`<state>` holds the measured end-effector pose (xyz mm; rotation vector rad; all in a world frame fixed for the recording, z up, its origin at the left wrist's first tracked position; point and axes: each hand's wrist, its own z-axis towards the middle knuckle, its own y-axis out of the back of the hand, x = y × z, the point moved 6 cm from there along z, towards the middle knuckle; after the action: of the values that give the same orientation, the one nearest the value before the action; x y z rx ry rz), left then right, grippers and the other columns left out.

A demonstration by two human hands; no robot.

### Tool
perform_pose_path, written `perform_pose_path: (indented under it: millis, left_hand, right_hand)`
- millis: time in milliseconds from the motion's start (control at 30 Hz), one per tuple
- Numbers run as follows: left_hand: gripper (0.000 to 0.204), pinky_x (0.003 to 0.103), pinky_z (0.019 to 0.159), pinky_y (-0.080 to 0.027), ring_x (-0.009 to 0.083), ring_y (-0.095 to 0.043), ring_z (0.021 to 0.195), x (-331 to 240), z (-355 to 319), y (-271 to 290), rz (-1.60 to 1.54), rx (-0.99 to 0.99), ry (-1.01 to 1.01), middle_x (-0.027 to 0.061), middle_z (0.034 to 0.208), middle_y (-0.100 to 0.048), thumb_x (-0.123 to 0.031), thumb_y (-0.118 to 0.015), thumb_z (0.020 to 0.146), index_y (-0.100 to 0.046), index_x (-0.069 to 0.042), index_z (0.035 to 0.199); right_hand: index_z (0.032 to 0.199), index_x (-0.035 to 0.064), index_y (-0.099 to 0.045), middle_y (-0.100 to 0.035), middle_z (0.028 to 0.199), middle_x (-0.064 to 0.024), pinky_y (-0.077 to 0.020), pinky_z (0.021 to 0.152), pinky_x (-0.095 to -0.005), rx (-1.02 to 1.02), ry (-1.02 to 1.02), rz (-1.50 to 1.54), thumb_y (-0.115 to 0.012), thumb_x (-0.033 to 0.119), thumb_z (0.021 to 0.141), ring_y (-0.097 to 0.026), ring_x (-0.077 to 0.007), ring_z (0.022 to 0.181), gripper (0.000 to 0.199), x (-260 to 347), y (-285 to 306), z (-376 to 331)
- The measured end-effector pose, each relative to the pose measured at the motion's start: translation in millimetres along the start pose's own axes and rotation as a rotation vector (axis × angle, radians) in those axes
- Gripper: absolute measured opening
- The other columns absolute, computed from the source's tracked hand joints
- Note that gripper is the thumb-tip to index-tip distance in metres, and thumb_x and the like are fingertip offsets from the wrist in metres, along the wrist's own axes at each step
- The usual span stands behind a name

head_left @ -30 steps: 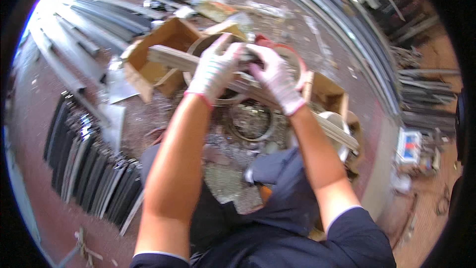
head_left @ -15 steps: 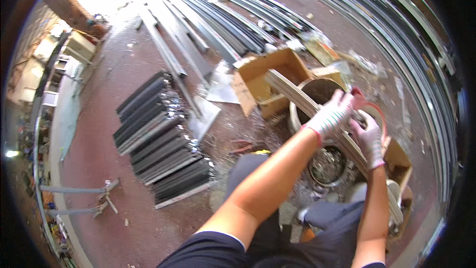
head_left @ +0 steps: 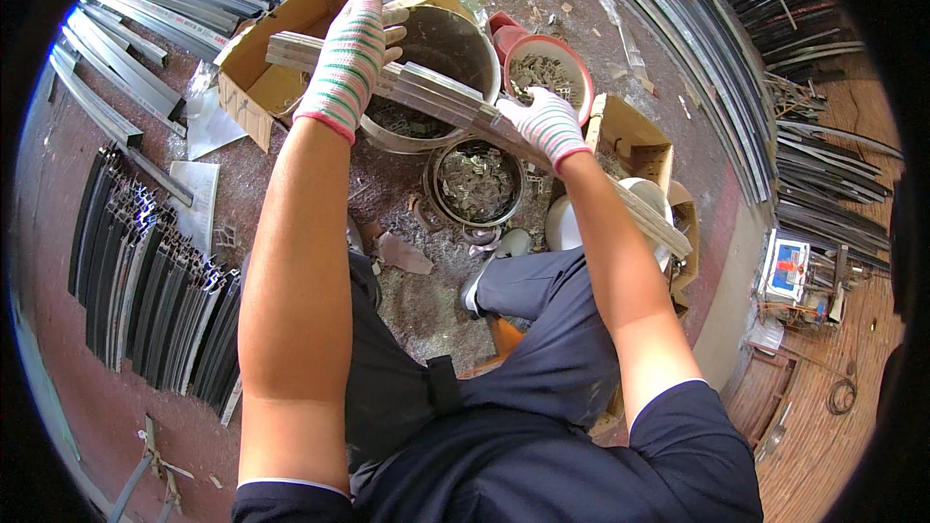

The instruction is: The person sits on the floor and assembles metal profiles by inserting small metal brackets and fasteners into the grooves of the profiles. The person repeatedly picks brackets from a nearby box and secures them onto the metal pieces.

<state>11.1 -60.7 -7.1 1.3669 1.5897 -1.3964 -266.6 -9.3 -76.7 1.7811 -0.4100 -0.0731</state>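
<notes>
A bundle of long, light metal profiles [head_left: 441, 97] runs slantwise from upper left to lower right, above the buckets. My left hand [head_left: 351, 63], in a white glove with green and pink stripes, lies over its far left part with the fingers stretched out and apart. My right hand [head_left: 549, 123], in a matching glove, is closed at the edge of the profiles, right of the middle; its fingertips are partly hidden. Under the bundle stand a large grey bucket [head_left: 489, 46] and a smaller round container [head_left: 518, 203] of metal offcuts. A red bucket [head_left: 583, 73] with small pieces sits beyond my right hand.
An open cardboard box [head_left: 247, 68] stands at the left, another box [head_left: 630, 140] at the right. Rows of short dark profiles [head_left: 145, 300] lie on the floor to my left. Long bars [head_left: 678, 48] stretch along the right. Scraps [head_left: 405, 254] litter the floor near my feet.
The view has swung to the right and down. My hands have moved apart along the profiles: left toward the far end, right toward the near end. The left fingers are now stretched out.
</notes>
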Motion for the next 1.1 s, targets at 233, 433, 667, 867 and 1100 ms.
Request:
perform_pose_path:
  millis: [233,433,667,867,1100]
  left_hand:
    - [0.092,0.046,0.119,-0.028,0.0345,-0.046,0.138,0.2,9.9,7.6,-0.059,-0.044,0.028,0.0224,0.148,-0.05,-0.077,-0.034,0.095,-0.044,-0.003,0.15]
    - [0.091,0.046,0.111,-0.043,0.0375,-0.053,0.132,-5.4,10.9,12.9,-0.086,-0.077,-0.057,0.0276,0.145,-0.048,-0.067,-0.04,0.099,-0.025,0.004,0.154]
    - [0.062,0.038,0.09,-0.049,0.022,-0.065,0.093,17.8,25.0,27.6,0.201,-0.176,-0.027,0.0118,0.112,-0.07,-0.06,-0.049,0.099,-0.066,-0.006,0.123]
    - [0.052,0.036,0.086,-0.05,0.0196,-0.063,0.088,18.4,32.0,41.5,0.258,-0.255,0.04,0.0107,0.098,-0.072,-0.048,-0.046,0.099,-0.067,-0.004,0.117]
    - [0.059,0.032,0.085,-0.059,0.025,-0.067,0.114,4.7,16.6,37.7,0.269,-0.253,0.094,0.0123,0.126,-0.068,-0.053,-0.04,0.105,-0.049,-0.009,0.144]
  right_hand:
    - [0.131,-0.0035,-0.061,-0.072,0.112,-0.023,-0.0505,0.098,-0.0391,0.233,-0.064,0.324,-0.07,0.053,0.081,-0.069,-0.0325,0.107,0.075,-8.0,-33.7,12.5]
    - [0.127,0.0052,-0.066,-0.068,0.122,-0.0208,-0.0497,0.099,-0.0428,0.269,0.049,0.021,-0.068,0.049,0.084,-0.065,-0.0351,0.113,0.061,2.5,-29.8,4.9]
    - [0.116,0.0103,-0.069,-0.071,0.109,-0.0182,-0.0522,0.093,-0.0439,0.005,0.17,0.047,-0.064,0.027,0.086,-0.067,-0.037,0.103,0.034,19.9,-38.8,-3.1]
    - [0.122,0.0068,-0.066,-0.069,0.113,-0.0223,-0.0516,0.095,-0.0451,-0.055,0.244,0.32,-0.055,0.015,0.088,-0.066,-0.0397,0.107,0.036,33.6,-49.5,-4.6]
    - [0.136,0.0054,-0.056,-0.069,0.117,-0.0241,-0.051,0.096,-0.0416,0.067,0.231,0.601,-0.059,0.011,0.088,-0.067,-0.0382,0.108,0.048,43.5,-72.0,2.3]
